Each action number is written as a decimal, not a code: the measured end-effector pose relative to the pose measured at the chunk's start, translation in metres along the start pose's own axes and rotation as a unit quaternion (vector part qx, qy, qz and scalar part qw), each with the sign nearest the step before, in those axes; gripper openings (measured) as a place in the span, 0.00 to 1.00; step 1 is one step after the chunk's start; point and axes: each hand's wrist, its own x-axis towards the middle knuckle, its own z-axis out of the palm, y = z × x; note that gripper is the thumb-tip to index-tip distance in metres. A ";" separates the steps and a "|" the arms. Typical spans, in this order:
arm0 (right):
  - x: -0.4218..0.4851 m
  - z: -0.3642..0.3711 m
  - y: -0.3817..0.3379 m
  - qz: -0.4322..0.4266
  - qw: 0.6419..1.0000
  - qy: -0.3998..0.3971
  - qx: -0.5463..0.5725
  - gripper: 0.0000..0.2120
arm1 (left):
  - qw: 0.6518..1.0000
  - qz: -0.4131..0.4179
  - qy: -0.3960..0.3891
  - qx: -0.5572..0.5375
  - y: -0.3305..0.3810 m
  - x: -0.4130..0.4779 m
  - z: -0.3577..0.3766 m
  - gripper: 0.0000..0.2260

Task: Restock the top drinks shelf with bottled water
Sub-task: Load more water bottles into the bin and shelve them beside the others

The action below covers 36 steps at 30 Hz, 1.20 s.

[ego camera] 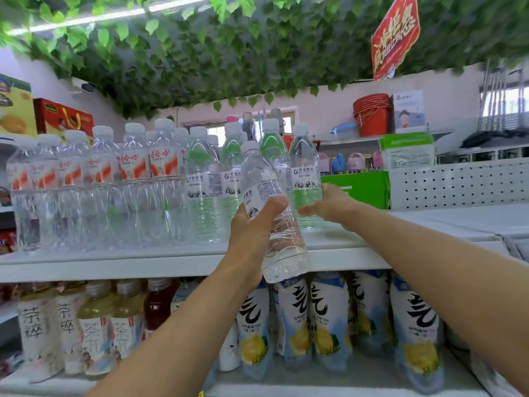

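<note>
Left hand [254, 227] is gripping a clear water bottle [266, 184] round its middle, thumb wrapping across the front. The bottle is tilting left at the cap. Its base is hanging just below the front edge of the white top shelf [114, 265], and its neck is overlapping the standing row. White cap on. The white-and-blue label is carrying small Chinese print and a mountain graphic; the text is too small to read.

Right hand [332, 204] is reaching onto the shelf and curling round the lower body of the rightmost standing bottle [305, 173], thumb in front, fingers going behind. That one has the same blue-white mountain label and is standing upright on the shelf.

Left of it, more bottles of the same brand [203, 181] are standing upright, touching. Further left, water bottles with red-orange labels [131, 167] are filling the shelf in rows, with red Chinese characters that are partly blurring.

On the lower shelf, tea bottles [97, 330] are showing a big 茶 character. To the right, lemon drink bottles [329, 319] are showing a large black brush character 气 and a lemon picture.

A green box [363, 187] is sitting just behind the right hand. Stacked red buckets [372, 116] are sitting on a far shelf. A red hanging sign [396, 38] is showing gold Chinese characters, blurred. Artificial ivy [200, 53] is covering the ceiling.
</note>
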 end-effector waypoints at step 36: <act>-0.071 -0.053 -0.069 -0.169 0.983 0.071 -0.011 0.15 | 0.862 0.266 0.008 0.432 0.067 0.031 0.001 0.22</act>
